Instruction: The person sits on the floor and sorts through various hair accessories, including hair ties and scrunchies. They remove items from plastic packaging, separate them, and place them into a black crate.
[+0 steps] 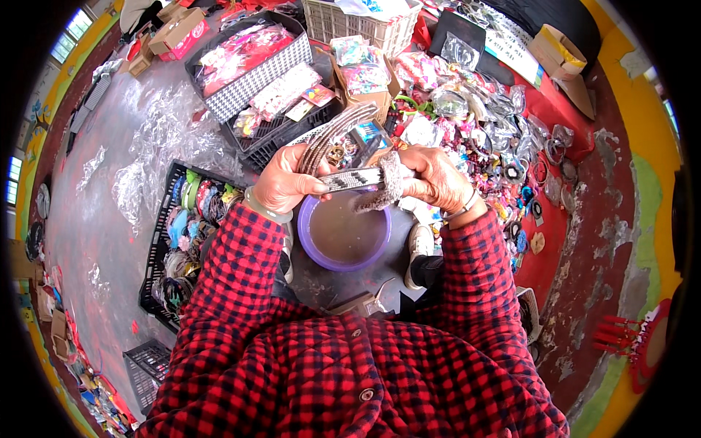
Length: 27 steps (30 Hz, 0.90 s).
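Observation:
My left hand [281, 181] is closed around a bundle of curved brown-and-pale hairbands [330, 139] that arch up and away from me. Between my hands stretches a flat band with a black-and-white snakeskin-like pattern [355, 178], one end pinched in my left fingers. A grey fuzzy cloth [391, 175] is wrapped around its other end, with a loose tail hanging down. My right hand [442, 179] grips this cloth; the fingertips are partly hidden behind it. Below both hands stands a purple basin [343, 266] holding murky water.
A black crate [150, 281] full of hairbands is at my left. Houndstooth-sided baskets [261, 79] with bagged goods stand ahead, beside an open cardboard box [369, 98]. Bagged accessories [482, 128] are heaped on red cloth [544, 252] to the right. My shoes [420, 244] flank the basin.

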Motion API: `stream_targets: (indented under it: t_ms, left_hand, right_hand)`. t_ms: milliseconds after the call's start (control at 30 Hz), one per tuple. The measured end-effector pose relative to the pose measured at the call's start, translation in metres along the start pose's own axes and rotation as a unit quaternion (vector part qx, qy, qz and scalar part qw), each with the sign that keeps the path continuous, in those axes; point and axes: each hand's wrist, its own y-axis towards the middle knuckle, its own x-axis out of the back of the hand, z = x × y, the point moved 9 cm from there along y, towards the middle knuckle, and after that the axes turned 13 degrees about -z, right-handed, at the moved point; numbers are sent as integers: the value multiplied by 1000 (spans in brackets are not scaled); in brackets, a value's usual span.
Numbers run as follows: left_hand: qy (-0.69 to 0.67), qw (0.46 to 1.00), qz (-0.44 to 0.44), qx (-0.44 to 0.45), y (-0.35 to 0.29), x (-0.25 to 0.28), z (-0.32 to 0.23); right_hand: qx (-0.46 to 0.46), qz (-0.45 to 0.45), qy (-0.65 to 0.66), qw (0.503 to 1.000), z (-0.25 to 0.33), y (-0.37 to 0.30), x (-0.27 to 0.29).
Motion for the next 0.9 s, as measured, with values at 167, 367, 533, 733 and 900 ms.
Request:
stream_targets:
  t_ms: [167,367,533,733,900]
  left_hand:
    - [69,997,4,24,2,1,6]
    - [258,966,2,32,7,-10,33]
    - [191,982,1,2,9,-27,31]
    - [97,995,-28,21,-1,-9,6]
    - [-31,999,29,-18,-4,-13,-8]
  right_hand:
    - [-42,35,36,998,-8,-4,-7]
    - [16,94,-106,990,7,-5,-40]
    - [-40,-23,-175,983,7,-4,-46]
    - [64,-113,-123,984,19,1,3]
    - [-111,25,88,990,-11,-7,-1]
